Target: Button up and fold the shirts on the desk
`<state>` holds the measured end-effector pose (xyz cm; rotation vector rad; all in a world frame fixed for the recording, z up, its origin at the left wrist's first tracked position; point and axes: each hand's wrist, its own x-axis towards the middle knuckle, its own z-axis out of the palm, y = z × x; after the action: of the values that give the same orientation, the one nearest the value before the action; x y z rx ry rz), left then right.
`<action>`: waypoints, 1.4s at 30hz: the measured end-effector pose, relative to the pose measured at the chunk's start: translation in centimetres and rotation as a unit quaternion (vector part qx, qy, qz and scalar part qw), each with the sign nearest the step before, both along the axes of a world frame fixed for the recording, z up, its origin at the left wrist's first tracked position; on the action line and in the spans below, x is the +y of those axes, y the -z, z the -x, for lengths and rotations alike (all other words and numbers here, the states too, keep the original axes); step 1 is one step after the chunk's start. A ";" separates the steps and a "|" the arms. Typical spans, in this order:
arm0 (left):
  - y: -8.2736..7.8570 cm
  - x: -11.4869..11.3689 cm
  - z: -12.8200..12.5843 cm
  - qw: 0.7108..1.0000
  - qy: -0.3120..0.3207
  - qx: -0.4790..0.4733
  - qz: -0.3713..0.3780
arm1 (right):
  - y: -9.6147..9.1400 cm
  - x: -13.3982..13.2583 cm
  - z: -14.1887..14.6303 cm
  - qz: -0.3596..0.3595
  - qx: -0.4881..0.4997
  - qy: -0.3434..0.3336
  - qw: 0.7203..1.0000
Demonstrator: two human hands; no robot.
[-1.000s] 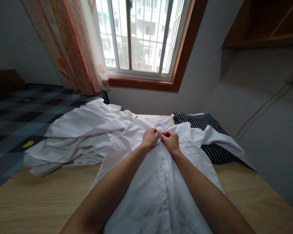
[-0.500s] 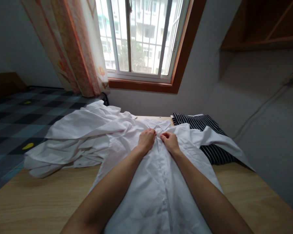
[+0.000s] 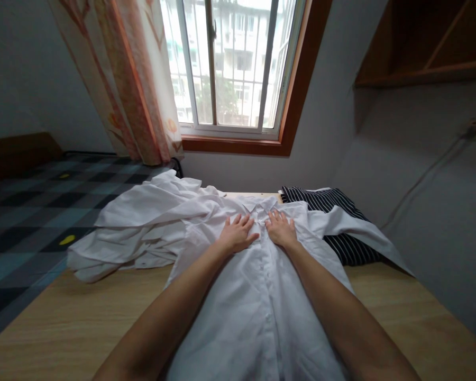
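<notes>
A white button-up shirt (image 3: 238, 301) lies front side up, its collar toward the window and its row of buttons running down the middle. My left hand (image 3: 238, 234) rests flat with spread fingers on the chest, left of the button strip. On the other side of the strip, my right hand (image 3: 281, 228) also lies flat, fingers stretched toward the collar. Neither hand grips the cloth. The shirt's right sleeve (image 3: 353, 225) stretches over a black-and-white striped cloth item (image 3: 351, 248).
A heap of white clothes (image 3: 130, 222) lies left on the wooden table (image 3: 91, 307). Beside the table is a bed with a checked cover (image 3: 19, 227). Behind are a curtain (image 3: 130, 79) and a barred window (image 3: 238, 69). A wooden shelf (image 3: 424, 74) hangs upper right.
Both hands have gone from pinching the shirt near the top of its button strip to lying flat with spread fingers on either side. The view has shifted slightly.
</notes>
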<state>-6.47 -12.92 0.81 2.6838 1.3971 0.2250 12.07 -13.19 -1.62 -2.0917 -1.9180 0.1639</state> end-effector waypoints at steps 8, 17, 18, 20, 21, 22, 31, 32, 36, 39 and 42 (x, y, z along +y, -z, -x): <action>-2.3 -4.2 1.3 0.999 -0.004 0.004 -0.048 | -1.5 -1.2 -1.3 -0.014 0.062 -0.070 0.996; -2.1 -11.8 3.3 0.994 0.104 -0.042 -0.021 | -2.5 -13.9 -1.5 -0.094 0.087 -0.211 0.969; -1.8 -11.9 3.3 0.994 0.093 -0.058 -0.015 | -2.7 -14.9 -1.5 -0.088 0.098 -0.214 0.968; -1.3 -11.9 3.2 0.992 0.081 -0.092 -0.013 | -3.0 -16.2 -1.4 -0.081 0.098 -0.217 0.968; -1.2 -11.8 3.2 0.991 0.083 -0.108 -0.014 | -3.1 -16.6 -1.2 -0.078 0.084 -0.216 0.970; -1.3 -11.8 3.1 0.988 0.088 -0.125 -0.015 | -3.1 -16.9 -1.1 -0.074 0.068 -0.217 0.971; -4.0 -12.1 4.3 0.950 0.150 -0.211 0.172 | -3.7 -18.2 -0.7 -0.049 0.116 -0.293 0.948; -4.2 -12.1 4.4 0.951 0.153 -0.191 0.187 | -3.7 -18.3 -0.7 -0.043 0.104 -0.311 0.944; -4.0 -11.7 4.5 0.963 0.141 -0.125 0.191 | -3.5 -18.4 -0.5 -0.029 0.050 -0.339 0.939; -3.8 -11.4 4.1 0.970 0.130 -0.118 0.168 | -3.9 -18.3 -0.9 -0.046 0.100 -0.343 0.933; -4.0 -10.3 3.5 0.980 0.090 -0.134 0.118 | -4.8 -18.4 -1.7 -0.065 0.192 -0.331 0.921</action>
<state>-9.96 -23.25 4.82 2.4561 1.0282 0.3628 13.73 -31.55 3.22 -1.1415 -2.2131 0.5274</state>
